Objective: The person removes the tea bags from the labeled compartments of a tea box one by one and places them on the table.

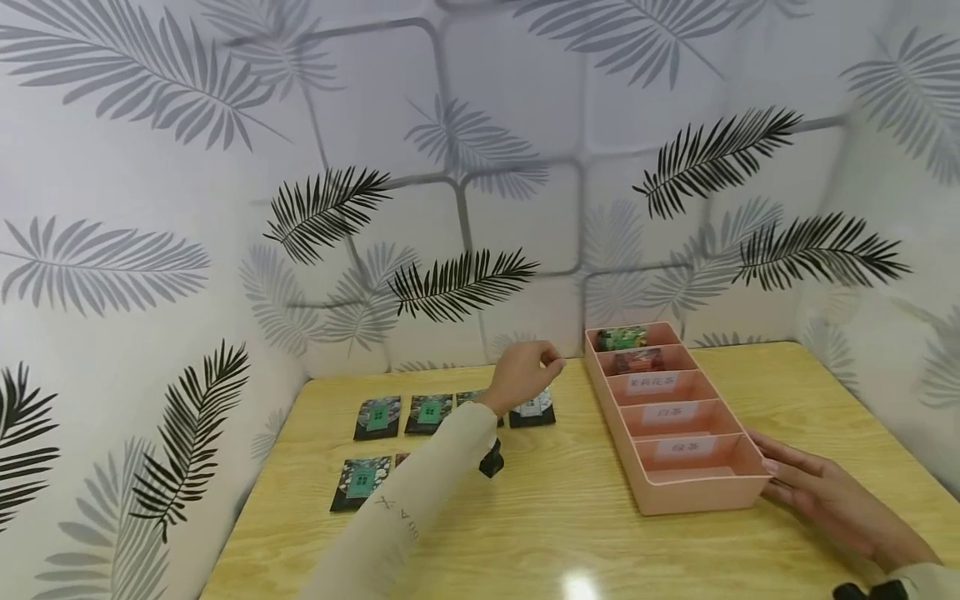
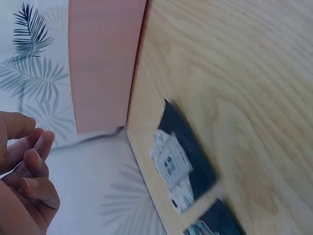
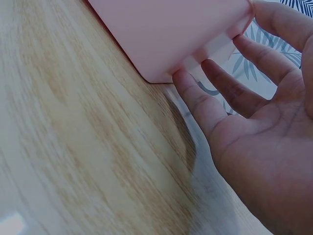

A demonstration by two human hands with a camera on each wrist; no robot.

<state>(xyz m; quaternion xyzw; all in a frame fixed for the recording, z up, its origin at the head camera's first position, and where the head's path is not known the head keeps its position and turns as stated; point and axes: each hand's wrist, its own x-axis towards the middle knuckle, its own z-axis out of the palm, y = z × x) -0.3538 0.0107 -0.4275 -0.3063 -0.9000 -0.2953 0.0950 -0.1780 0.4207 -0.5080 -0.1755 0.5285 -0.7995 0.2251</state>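
My left hand point(image 1: 522, 375) is raised over the back of the table, above the tea packets. Its fingers point(image 2: 41, 161) are loosely bent with nothing visible between them. Under it lies a dark packet with a white label point(image 2: 172, 164). To its right stands a pink divided box point(image 1: 701, 496) with labelled compartments. A green packet point(image 1: 622, 337) sits in the rearmost compartment and a red packet point(image 1: 639, 361) in the one before it. My right hand point(image 1: 832, 500) rests against the box's front right corner, its fairly straight fingers point(image 3: 195, 98) touching the side.
More dark packets with green labels lie left of my hand, such as a back-row packet point(image 1: 377, 417) and a front-row packet point(image 1: 362, 483). My left sleeve point(image 1: 420, 500) partly hides others. A leaf-patterned wall point(image 1: 525, 208) borders the wooden table point(image 1: 555, 525) at the back.
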